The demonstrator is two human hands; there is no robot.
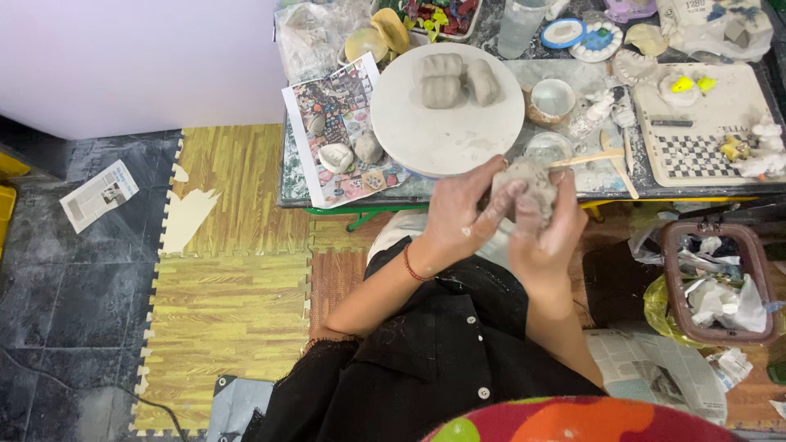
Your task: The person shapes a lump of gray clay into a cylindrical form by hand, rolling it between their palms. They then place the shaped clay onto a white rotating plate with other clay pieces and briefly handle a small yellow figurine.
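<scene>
Both hands close around a grey lump of clay (530,182) just in front of the table edge. My left hand (463,214) presses it from the left with clay-smeared fingers, and a red cord circles that wrist. My right hand (550,233) cups the lump from the right and below. Behind them a round white board (434,135) carries three shaped grey clay pieces (452,80).
A printed colour sheet (327,98) with small clay bits lies left of the board. Cups, a wooden stick (585,160), paint trays and a tray (696,147) with small figures crowd the table's right. A waste bin (716,282) stands at right, foam mats (229,286) at left.
</scene>
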